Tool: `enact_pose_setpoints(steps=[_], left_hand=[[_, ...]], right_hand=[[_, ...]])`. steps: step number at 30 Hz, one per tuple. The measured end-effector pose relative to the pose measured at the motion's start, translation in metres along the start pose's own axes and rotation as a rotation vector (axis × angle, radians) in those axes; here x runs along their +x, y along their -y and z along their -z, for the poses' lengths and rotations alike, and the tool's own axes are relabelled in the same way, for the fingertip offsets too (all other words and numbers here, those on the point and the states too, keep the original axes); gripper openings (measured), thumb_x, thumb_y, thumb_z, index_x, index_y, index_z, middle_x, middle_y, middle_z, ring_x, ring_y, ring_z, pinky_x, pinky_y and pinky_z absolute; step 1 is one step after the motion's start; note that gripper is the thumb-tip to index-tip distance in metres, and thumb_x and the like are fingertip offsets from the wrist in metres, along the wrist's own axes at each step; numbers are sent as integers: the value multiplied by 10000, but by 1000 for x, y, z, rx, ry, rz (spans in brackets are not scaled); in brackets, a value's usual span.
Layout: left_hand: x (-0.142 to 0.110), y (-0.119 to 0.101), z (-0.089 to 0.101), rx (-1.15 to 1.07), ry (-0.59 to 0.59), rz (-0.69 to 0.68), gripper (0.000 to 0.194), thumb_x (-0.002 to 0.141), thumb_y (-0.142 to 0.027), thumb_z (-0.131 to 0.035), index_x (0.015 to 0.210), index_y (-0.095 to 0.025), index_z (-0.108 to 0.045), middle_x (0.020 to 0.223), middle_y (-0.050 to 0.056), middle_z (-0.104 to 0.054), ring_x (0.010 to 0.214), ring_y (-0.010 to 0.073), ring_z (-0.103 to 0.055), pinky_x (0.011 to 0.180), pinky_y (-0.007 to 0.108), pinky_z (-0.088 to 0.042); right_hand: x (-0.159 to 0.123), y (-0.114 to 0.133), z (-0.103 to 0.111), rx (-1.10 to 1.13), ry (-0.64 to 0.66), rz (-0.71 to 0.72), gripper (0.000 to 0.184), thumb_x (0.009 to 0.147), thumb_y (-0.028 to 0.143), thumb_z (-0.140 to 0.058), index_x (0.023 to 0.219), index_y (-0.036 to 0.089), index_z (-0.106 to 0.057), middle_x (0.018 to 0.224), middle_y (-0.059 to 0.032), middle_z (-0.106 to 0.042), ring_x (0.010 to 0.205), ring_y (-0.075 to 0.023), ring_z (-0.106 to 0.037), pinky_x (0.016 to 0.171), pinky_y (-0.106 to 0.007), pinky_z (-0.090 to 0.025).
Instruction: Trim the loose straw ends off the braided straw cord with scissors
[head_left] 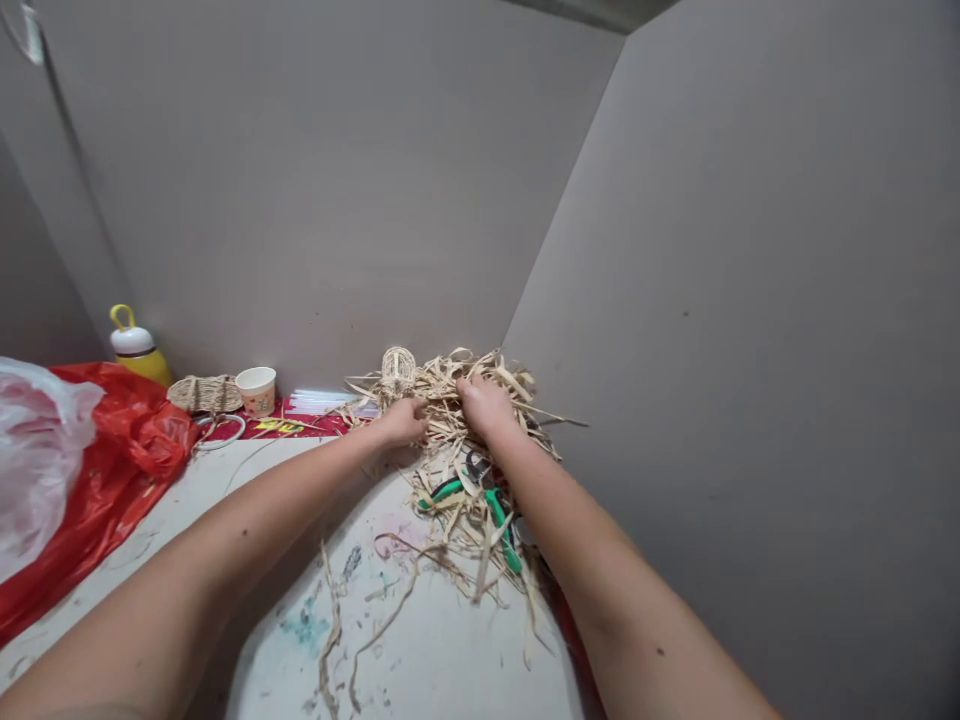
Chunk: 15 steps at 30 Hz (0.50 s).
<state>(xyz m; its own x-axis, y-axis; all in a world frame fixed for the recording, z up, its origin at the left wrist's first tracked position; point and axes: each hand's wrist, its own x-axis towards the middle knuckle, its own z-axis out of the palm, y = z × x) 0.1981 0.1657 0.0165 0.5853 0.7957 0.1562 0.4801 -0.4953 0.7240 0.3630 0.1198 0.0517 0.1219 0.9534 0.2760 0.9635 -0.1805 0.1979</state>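
A tangled heap of dry straw strips [450, 385] lies at the back of the table, against the wall corner. My left hand [405, 422] is at the heap's near left side, its fingers curled on some strips. Deeper in the heap, my right hand [486, 405] has closed around straw, with several fingertips hidden. A small woven straw piece [398, 368] stands just beyond my left hand. Below both hands, pruning shears [501, 525] with green handles lie spread among loose strips.
Left along the back are white sticks [322, 402], a paper cup [257, 392], a woven straw sole-shaped piece [202, 393], a white ring [223, 432] and a yellow bottle [139, 350]. A red plastic bag [142, 430] covers the left side. Grey walls [712, 300] bound the table.
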Motion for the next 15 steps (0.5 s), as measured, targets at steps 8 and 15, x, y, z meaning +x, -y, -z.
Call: enact_pose_setpoints(steps=[8,15], left_hand=[[-7,-24,38,369,-260,-154,430,863,-179,-424,1285,-164,-505,1289,130,-526,1204,250,-463,1014,366,-344],[-11,-11,19,589,-111,-247,479,754,-142,-567,1231,-170,-548,1444,162,-354,1291,319,-356,1028,443,-323]], right_hand=[[1,-12,18,63,175,96,352,889,357,-535,1190,176,-529,1196,-82,-553,1004,-195,-573,841,-413,-497],[-12,-21,57,104,318,162,542,769,422,-665,1248,212,-521,1202,-90,-580,1033,-236,-572,860,-391,-474]])
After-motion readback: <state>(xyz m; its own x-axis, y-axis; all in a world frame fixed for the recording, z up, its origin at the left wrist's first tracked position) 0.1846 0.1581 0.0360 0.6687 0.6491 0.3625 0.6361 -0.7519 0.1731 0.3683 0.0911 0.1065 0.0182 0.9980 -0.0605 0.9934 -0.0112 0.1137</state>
